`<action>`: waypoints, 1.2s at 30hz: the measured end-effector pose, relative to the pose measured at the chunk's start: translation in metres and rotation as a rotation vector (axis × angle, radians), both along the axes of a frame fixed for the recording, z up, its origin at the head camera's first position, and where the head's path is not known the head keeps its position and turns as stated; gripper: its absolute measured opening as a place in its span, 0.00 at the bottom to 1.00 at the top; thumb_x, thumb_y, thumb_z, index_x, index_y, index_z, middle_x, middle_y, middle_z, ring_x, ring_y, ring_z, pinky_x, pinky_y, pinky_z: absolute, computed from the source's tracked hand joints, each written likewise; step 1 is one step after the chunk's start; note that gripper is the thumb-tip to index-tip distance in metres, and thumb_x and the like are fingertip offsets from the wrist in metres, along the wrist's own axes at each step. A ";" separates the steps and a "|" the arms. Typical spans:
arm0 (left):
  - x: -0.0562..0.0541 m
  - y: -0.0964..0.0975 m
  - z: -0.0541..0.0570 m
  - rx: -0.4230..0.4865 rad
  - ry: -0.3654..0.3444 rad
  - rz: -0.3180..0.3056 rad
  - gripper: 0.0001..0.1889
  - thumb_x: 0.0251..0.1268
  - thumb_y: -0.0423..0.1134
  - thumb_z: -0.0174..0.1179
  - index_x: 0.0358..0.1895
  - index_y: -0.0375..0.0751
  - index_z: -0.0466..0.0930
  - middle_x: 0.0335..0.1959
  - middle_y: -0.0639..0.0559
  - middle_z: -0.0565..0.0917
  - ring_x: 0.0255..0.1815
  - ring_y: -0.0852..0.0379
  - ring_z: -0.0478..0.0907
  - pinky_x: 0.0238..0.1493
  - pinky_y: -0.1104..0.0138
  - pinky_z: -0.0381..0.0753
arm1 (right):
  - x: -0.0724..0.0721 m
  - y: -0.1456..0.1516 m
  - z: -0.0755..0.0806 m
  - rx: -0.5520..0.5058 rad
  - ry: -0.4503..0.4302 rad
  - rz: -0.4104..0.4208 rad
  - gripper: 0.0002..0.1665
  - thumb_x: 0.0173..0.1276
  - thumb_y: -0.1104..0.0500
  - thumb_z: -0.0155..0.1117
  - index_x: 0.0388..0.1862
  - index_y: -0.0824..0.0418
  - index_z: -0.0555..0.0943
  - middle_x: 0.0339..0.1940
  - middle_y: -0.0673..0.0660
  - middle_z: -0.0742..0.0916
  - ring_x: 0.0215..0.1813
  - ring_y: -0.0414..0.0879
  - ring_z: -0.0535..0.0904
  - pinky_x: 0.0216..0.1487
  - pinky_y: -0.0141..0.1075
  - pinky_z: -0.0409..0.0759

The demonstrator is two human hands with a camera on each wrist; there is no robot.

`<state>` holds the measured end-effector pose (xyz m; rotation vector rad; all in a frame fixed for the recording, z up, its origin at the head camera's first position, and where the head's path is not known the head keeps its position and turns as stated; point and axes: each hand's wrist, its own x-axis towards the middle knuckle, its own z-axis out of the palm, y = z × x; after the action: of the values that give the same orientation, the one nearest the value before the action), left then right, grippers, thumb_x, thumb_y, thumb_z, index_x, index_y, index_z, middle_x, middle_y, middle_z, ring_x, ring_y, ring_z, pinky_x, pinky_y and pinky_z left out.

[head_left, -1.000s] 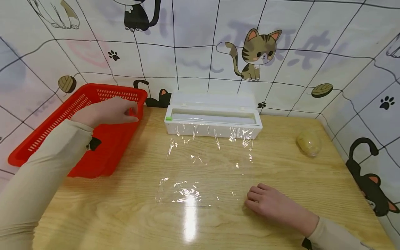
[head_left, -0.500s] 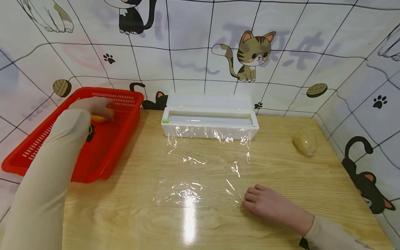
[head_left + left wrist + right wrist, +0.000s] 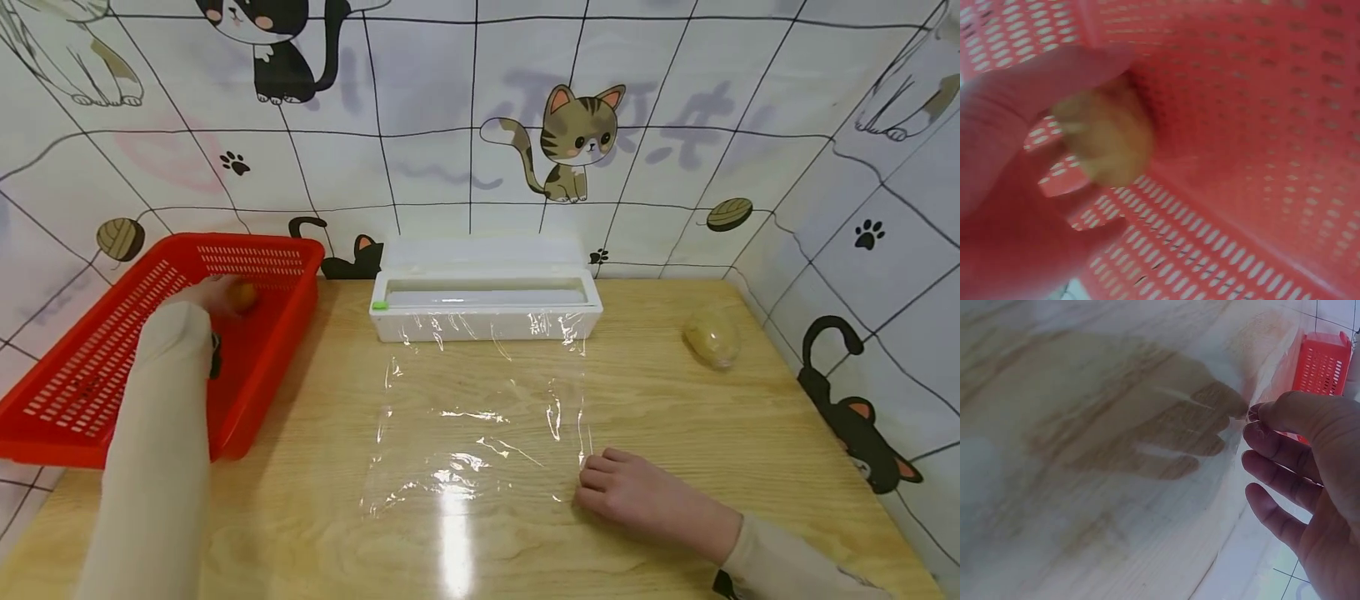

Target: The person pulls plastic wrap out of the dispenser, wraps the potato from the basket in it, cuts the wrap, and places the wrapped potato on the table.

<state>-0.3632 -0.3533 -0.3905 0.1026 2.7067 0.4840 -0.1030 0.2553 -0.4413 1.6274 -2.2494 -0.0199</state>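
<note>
My left hand (image 3: 201, 297) is down inside the red basket (image 3: 258, 408), its thumb and fingers around a yellow rounded fruit or vegetable (image 3: 1107, 134). Motion blur hides its exact kind. At the table's front right, my right hand (image 3: 648, 502) pinches the corner of a clear sheet of cling film (image 3: 480, 417) between thumb and forefinger. In the right wrist view, the other fingers of that hand (image 3: 1310, 462) are loosely bent. The film runs back across the table to a white cling film dispenser (image 3: 487, 325), whose lid is raised and whose roll shows inside.
A yellow rounded item wrapped in film (image 3: 712, 335) lies at the right of the wooden table (image 3: 660, 417). Behind and to the right stands a white backdrop (image 3: 427, 167) printed with cats and grid lines.
My left hand has gone from above the basket's right side down into it and closed around the yellow item. My right hand stays at the film's corner; the head view has shifted slightly.
</note>
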 end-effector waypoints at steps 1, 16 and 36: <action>0.001 -0.001 -0.003 -0.015 0.002 0.029 0.42 0.56 0.39 0.67 0.71 0.32 0.53 0.60 0.22 0.57 0.56 0.22 0.54 0.54 0.30 0.60 | 0.000 0.000 -0.001 0.002 0.007 0.007 0.08 0.65 0.57 0.49 0.26 0.54 0.72 0.26 0.45 0.74 0.33 0.41 0.71 0.33 0.33 0.69; 0.022 0.011 0.010 -0.009 -0.008 0.036 0.36 0.64 0.51 0.58 0.70 0.37 0.58 0.54 0.28 0.62 0.49 0.31 0.62 0.45 0.38 0.71 | -0.002 0.000 -0.006 0.008 0.028 0.004 0.08 0.65 0.56 0.49 0.26 0.53 0.71 0.26 0.44 0.73 0.33 0.41 0.70 0.34 0.32 0.67; 0.054 0.062 0.098 -0.175 0.242 -0.313 0.28 0.49 0.34 0.70 0.55 0.30 0.72 0.39 0.36 0.74 0.42 0.37 0.69 0.38 0.48 0.77 | 0.000 -0.004 -0.004 0.025 -0.036 -0.028 0.06 0.65 0.57 0.50 0.30 0.53 0.75 0.28 0.45 0.77 0.34 0.41 0.72 0.36 0.34 0.72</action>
<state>-0.3091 -0.2909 -0.2930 0.5593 2.8763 0.1478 -0.1034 0.2517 -0.4454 1.6216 -2.3078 -0.0259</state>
